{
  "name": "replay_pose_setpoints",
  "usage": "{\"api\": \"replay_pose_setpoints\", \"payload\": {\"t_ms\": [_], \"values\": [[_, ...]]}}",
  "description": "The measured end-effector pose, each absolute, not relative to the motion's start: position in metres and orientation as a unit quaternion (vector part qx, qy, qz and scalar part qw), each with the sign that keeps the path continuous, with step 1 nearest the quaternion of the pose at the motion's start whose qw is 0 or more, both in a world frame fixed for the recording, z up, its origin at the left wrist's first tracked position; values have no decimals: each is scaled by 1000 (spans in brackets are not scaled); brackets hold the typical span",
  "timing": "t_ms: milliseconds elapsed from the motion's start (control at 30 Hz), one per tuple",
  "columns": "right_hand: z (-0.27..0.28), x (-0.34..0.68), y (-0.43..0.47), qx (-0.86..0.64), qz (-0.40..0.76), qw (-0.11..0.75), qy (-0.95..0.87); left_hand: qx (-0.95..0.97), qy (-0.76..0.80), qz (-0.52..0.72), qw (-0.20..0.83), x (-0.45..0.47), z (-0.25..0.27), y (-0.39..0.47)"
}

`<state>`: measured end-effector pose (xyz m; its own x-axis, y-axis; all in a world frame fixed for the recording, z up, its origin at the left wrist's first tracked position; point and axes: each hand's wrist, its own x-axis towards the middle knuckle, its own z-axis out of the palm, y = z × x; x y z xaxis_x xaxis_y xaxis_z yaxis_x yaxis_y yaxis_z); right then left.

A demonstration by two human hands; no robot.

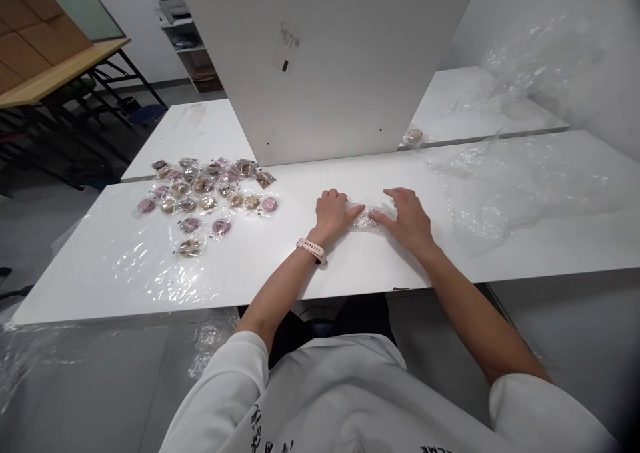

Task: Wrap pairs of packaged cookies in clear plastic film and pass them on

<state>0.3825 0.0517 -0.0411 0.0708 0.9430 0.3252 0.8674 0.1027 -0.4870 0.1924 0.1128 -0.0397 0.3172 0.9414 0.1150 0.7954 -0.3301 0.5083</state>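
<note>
On the white table in front of me, a crumpled bundle of clear plastic wrap (369, 220) lies between my two hands. My left hand (332, 214) holds its left end, the thumb stretched over the plastic and the other fingers curled at the far side. At the right end, my right hand (409, 221) grips the bundle with the thumb pressed on top and the index finger reaching past it. Whatever may be inside the plastic cannot be made out. Left of my hands lie several small round pastries (207, 203) in clear packets, some pink, some yellowish.
A large clear plastic sheet (505, 199) spreads over the table's right part, with more crumpled plastic (540, 66) behind it. A white upright panel (340, 59) stands at the table's back edge. One packet (413, 137) sits beside the panel. Shiny film (160, 266) covers the front left.
</note>
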Motion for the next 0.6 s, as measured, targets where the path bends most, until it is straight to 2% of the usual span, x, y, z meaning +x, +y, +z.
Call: {"api": "replay_pose_setpoints", "payload": {"t_ms": [67,167,267,367,500,600], "values": [[-46,381,53,-589,5,269,-762,783,548,230,184,191,-43,116],[-54,372,49,-485,20,186,-854,717,563,306,275,184,-48,120],[-58,359,48,-508,20,187,-840,611,575,394,374,177,-51,124],[-59,353,56,-542,89,269,-791,577,571,427,398,172,-53,125],[-63,383,92,-581,326,441,-601,595,578,411,379,172,-56,124],[-57,434,139,-638,330,549,-428,586,585,409,383,175,-56,126]]}}
